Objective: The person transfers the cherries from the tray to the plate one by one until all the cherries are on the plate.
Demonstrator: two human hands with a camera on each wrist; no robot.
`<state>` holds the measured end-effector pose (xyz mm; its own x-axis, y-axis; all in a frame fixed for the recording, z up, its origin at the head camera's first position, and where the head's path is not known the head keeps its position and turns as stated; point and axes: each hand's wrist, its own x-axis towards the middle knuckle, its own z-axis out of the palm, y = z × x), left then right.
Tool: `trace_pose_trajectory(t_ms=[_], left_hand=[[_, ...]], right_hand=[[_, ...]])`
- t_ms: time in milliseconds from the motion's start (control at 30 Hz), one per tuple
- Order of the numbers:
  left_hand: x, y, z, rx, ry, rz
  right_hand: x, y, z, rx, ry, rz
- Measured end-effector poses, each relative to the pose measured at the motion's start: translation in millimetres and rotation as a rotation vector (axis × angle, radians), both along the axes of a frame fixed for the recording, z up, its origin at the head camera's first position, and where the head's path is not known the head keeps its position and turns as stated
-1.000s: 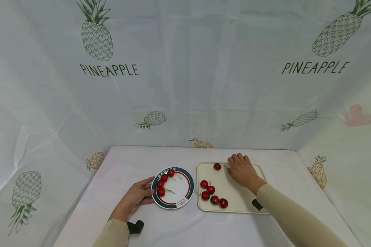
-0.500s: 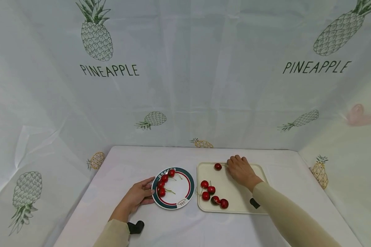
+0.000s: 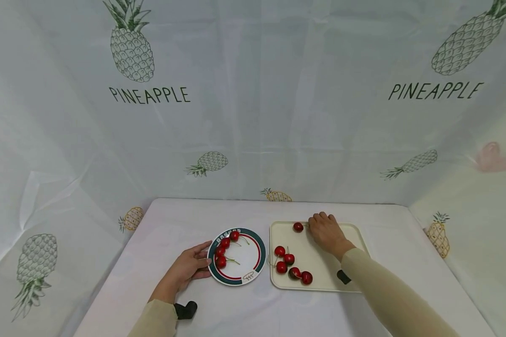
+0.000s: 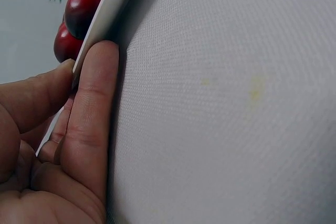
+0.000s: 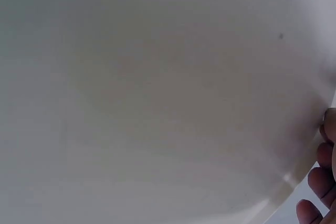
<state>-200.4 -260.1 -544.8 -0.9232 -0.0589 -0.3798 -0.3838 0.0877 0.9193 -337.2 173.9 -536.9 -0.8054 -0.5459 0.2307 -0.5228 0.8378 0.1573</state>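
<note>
A person sits at a table covered in white cloth, with two dishes side by side. The landmark is a cream rectangular plastic tray.

Just left of the tray stands a round white plate with a dark green rim and red inner ring. It holds four red cherries with stems, gathered toward its far left side. The left hand rests on the cloth at the plate's left edge. The thumb lies over the rim and the fingers press against its underside, so the hand lightly grips the plate's rim.

On the tray, a single red cherry lies near the far left corner. The right hand rests just right of it, knuckles up and fingers curled down toward the cherry's stem. The fingertips are hidden, so it cannot be told whether they pinch the stem. A cluster of five red cherries lies along the tray's near left side, well apart from the right hand.

Behind the tray hangs a pale backdrop printed with pineapples.
</note>
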Motion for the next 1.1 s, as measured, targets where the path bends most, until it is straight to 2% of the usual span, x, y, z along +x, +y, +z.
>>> trace_pose_trajectory(t_ms=[333,600,1100], left_hand=[[-0.6,-0.5,0.2,-0.005,-0.003,0.004],[-0.3,-1.6,-0.6,0.0,-0.001,0.0],[0.4,-0.8,-0.3,0.014,0.001,-0.007]], right_hand=[[0.7,-2.3,-2.2,-0.009,-0.016,-0.013],[3.6,0.9,-1.5,-0.062,-0.052,-0.048],[0.4,3.9,-0.6,-0.101,-0.015,0.003]])
